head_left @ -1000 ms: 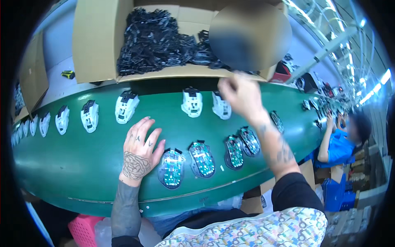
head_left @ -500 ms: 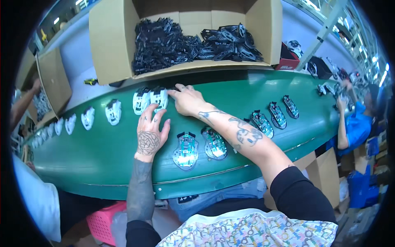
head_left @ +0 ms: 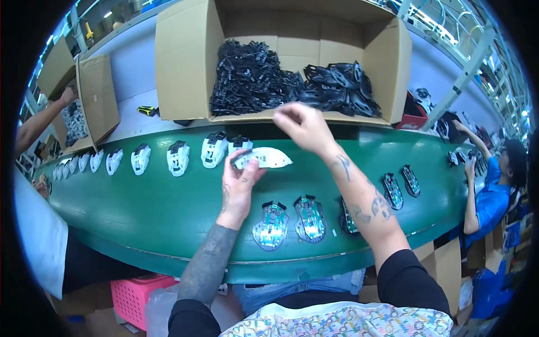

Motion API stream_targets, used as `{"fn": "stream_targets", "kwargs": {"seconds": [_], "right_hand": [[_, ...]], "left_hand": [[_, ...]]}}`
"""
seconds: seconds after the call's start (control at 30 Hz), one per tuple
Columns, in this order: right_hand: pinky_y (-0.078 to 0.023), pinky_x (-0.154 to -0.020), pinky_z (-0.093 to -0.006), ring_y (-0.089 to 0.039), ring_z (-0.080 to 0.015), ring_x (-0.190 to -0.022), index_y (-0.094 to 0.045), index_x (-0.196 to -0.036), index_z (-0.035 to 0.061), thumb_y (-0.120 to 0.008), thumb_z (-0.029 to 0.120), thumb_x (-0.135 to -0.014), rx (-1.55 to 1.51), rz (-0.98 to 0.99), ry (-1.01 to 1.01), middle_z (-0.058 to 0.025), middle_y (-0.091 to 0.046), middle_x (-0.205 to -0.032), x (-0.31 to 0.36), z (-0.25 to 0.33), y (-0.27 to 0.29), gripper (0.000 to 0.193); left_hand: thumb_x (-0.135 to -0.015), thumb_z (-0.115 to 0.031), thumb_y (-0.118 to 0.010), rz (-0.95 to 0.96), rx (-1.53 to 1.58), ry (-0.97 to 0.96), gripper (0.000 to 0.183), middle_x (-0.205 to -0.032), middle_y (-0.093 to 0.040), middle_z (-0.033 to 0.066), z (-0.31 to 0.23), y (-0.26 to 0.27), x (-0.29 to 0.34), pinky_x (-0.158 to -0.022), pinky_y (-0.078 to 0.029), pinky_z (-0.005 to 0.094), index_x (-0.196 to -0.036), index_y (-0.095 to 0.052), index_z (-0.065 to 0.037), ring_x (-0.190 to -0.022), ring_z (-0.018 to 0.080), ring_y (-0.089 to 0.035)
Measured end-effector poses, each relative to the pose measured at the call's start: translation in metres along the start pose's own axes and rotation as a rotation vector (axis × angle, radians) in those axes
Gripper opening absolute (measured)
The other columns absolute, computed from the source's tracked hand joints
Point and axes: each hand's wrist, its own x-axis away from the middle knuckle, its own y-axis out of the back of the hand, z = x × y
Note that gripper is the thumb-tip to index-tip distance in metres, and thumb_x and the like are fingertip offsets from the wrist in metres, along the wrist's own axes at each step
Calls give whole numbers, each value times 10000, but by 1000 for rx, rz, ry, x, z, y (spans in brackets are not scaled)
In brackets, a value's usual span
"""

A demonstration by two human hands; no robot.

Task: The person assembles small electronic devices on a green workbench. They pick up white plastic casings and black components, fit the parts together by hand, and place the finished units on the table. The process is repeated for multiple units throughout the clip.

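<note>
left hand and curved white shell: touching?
Touching. The head view shows the left hand gripping the curved white shell at its left end, thumb over its surface.

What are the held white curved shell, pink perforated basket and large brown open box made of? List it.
White curved shell: probably plastic, satin; smooth white surface.
Pink perforated basket: likely plastic, finish unclear; even colour, regular holes.
Large brown open box: apparently cardboard, matte; dull brown walls, folded flap.

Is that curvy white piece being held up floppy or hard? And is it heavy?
Probably hard, not floppy: the white piece is held near one end, and its other end sticks out without drooping. It's likely light, since the left grip alone holds it up. It might rock if set down on its curved edge.
</note>
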Motion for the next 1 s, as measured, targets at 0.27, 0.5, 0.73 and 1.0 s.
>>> {"fn": "stream_targets", "kwargs": {"seconds": [0.27,0.5,0.73,1.0], "right_hand": [[-501,-892,-351,-650,-278,-1031,-676,-1146,69,-773,263,-751,473,252,-96,-160,-683,-1105,-108,-42,-25,450],[-489,-934,-337,-658,-278,-1028,-697,-1119,67,-710,269,-804,137,35,-374,-165,-692,-1080,-108,-64,-10,375],[-519,-836,-293,-687,-182,-875,-602,-1173,-16,-731,207,-828,-48,-70,-150,-141,-714,-958,-73,-57,20,431],[-526,-711,-295,-670,-193,-805,-716,-1026,67,-718,109,-829,41,135,176,-96,-687,-853,101,14,9,201]], "left_hand": [[-897,-216,-682,78,-151,-70,476,-1186,-560,100,35,13,11,-875,-525,341,-1265,-427,-54,-1060,191,-581],[-881,-220,-705,43,-136,-40,488,-1180,-564,104,35,15,8,-867,-536,347,-1249,-433,-53,-1053,203,-588],[-833,-134,-749,83,-134,-126,535,-1150,-565,131,35,21,3,-863,-547,349,-1250,-426,-46,-1005,216,-613],[-738,-34,-819,198,-106,-3,627,-1137,-572,126,11,4,21,-893,-531,312,-1203,-398,-38,-1038,200,-608]]}}
